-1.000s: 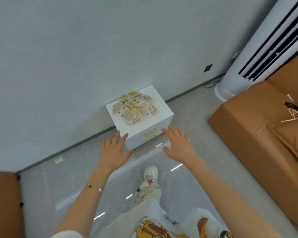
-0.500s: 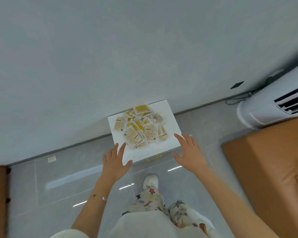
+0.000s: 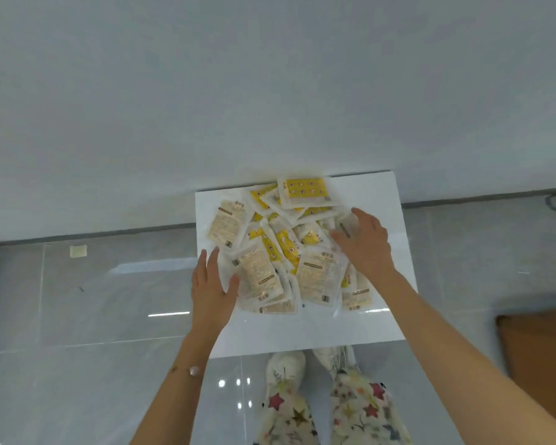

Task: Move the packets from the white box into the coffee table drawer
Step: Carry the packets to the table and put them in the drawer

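1. Wall (image 3: pixel 270 91): pale grey and plain. It fills the upper half of the view and meets the floor behind the box.
2. Floor (image 3: pixel 93 316): glossy grey tiles with streaks of glare. There is open room to the left of the box and in front of it, around the feet.
3. White box (image 3: pixel 302 330): seen from straight above, so only its top shows and its sides and front are hidden. The rear edge lies against the wall. Bare margins run along the front and right edges.
4. Brown furniture (image 3: pixel 540 364): cut off by the right border, kind unclear. It stands apart from the box's front right corner.
5. Packets (image 3: pixel 318 277): a loose, overlapping heap of beige and yellow packets on the box top, from the centre to the rear. The lower ones are covered, the count cannot be told and the print is too small to read.
6. Right hand (image 3: pixel 366 248): fingers extended and spread, laid on the heap's right side, curled round nothing.
7. Left hand (image 3: pixel 211 284): flat with straight fingers at the heap's left edge, thumb touching a beige packet, grasping nothing.
8. Shoes (image 3: pixel 286 367): white, toes at the box's front edge, partly under patterned trousers.
9. Pale tag (image 3: pixel 78 251): on the floor by the wall; what it is cannot be made out.
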`<action>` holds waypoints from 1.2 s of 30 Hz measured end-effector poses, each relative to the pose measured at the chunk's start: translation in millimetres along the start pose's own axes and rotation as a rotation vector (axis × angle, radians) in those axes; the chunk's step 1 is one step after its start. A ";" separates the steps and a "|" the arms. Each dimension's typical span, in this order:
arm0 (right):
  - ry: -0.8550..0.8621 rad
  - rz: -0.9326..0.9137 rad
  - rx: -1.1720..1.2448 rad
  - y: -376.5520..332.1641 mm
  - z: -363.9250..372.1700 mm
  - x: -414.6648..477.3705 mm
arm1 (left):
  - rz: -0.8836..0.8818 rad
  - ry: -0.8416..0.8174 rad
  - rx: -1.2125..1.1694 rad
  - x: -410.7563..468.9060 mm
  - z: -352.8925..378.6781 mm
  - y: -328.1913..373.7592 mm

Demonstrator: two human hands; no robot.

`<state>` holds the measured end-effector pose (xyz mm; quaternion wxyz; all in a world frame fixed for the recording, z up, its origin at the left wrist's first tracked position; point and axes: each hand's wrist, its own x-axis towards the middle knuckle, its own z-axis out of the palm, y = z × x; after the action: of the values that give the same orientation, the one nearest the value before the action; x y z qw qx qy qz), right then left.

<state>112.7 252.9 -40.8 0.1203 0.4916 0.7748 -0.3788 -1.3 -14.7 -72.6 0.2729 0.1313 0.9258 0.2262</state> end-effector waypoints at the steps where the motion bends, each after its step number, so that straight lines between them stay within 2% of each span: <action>1: 0.013 0.009 0.041 0.5 3.7 14.8 | -0.011 0.043 -0.034 8.8 5.3 0.2; 5: 0.092 0.016 0.017 -7.8 11.6 61.5 | -0.097 0.251 0.005 44.8 20.5 11.0; 8: 0.056 0.083 0.087 -22.9 14.3 81.9 | -0.200 0.365 0.002 66.0 26.5 21.1; 11: 0.013 0.104 0.123 -26.5 19.3 91.2 | -0.259 0.386 0.033 74.8 31.3 27.3; 17: -0.051 0.018 0.404 -17.8 7.4 87.1 | -0.205 0.358 0.018 71.1 25.1 23.0; 23: 0.002 -0.054 0.407 -17.8 0.9 72.1 | -0.235 0.380 -0.265 66.5 6.5 20.3; 29: 0.108 0.000 0.465 -2.6 -6.4 61.7 | -0.204 0.452 -0.614 34.8 -7.4 32.7; 32: 0.161 -0.006 0.513 3.3 -19.2 55.7 | -0.245 0.352 -0.783 18.2 -9.7 31.6; 36: 0.189 -0.102 0.593 10.6 -37.7 45.7 | -0.233 0.042 -0.675 -6.3 5.7 18.5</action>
<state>106.5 312.5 -45.5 -0.1199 0.4989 0.6620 -0.5463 9.3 1.0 -64.9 0.3059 -0.0775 0.8131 0.4892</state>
